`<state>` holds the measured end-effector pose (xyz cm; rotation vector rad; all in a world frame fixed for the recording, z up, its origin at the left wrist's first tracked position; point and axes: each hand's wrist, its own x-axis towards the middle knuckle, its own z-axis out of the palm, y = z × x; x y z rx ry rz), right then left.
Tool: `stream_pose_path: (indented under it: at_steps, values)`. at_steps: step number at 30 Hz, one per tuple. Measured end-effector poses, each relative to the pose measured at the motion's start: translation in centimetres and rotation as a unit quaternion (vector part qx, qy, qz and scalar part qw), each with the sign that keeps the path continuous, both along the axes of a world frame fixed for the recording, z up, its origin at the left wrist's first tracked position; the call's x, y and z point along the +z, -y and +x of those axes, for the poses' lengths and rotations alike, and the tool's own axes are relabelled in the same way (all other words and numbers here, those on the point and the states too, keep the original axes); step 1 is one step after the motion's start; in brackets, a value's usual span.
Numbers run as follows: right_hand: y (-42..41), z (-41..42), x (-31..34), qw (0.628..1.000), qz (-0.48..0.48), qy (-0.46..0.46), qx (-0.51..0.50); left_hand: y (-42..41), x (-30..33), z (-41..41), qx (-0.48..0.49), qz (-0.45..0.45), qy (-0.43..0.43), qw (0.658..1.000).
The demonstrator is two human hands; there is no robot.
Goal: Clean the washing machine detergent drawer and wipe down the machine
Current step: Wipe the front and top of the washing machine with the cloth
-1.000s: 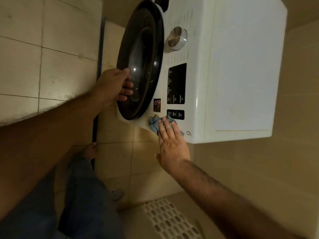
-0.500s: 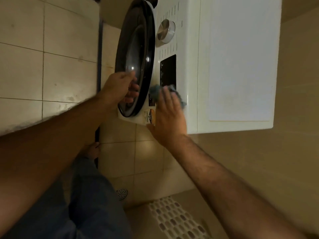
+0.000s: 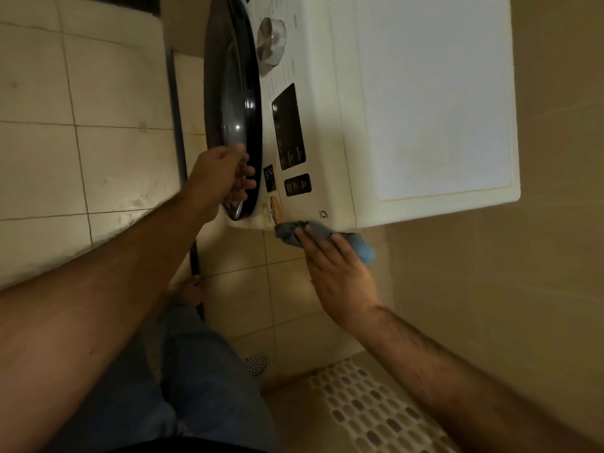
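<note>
Right hand [image 3: 340, 276] is pressing a blue cloth [image 3: 322, 232] with flat fingers against the near corner of the washing machine [image 3: 431, 103]; left hand [image 3: 217, 178] is bracing on the round door [image 3: 235, 103], fingers loosely curled at its rim. Best to be keeping the palm flat and running long strokes along that edge. Half a second back the cloth was wiping by the dark display panel [image 3: 289, 125]; it is now sitting lower, at the front corner.

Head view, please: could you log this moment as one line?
left hand: on door rim | right hand: presses blue cloth at washing machine corner | phase: wiping
</note>
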<state>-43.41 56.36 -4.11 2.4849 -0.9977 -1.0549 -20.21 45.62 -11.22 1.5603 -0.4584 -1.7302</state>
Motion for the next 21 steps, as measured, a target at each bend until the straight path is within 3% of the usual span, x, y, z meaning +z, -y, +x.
stream_pose_path:
  at_steps: [4, 8, 11, 14, 18, 21]
  values:
    - [-0.1, -1.3, 2.0, 0.97, -0.063, 0.222, -0.076, 0.0, 1.2, -0.4, -0.022, 0.003, 0.01, 1.0]
    - [3.9, -1.0, 2.3, 0.887, -0.066, 0.368, -0.272, 0.2, 2.7, -0.8, -0.032, -0.003, 0.028, 0.999]
    - [5.7, 0.1, 1.1, 0.842, -0.095, 0.388, -0.364, 0.6, 4.4, -1.5, -0.03, -0.005, 0.038, 0.999]
    - [5.0, 2.5, 0.7, 0.808, -0.137, 0.428, -0.381, 0.7, 5.8, -2.0, -0.028, 0.004, 0.044, 0.999]
    - [2.8, -0.5, 0.5, 0.833, -0.116, 0.434, -0.322, 1.0, 7.9, -2.3, -0.042, 0.002, 0.054, 0.998]
    - [4.8, -1.9, 1.5, 0.837, -0.135, 0.379, -0.372, 1.7, 9.4, -2.0, -0.047, -0.018, 0.062, 0.997]
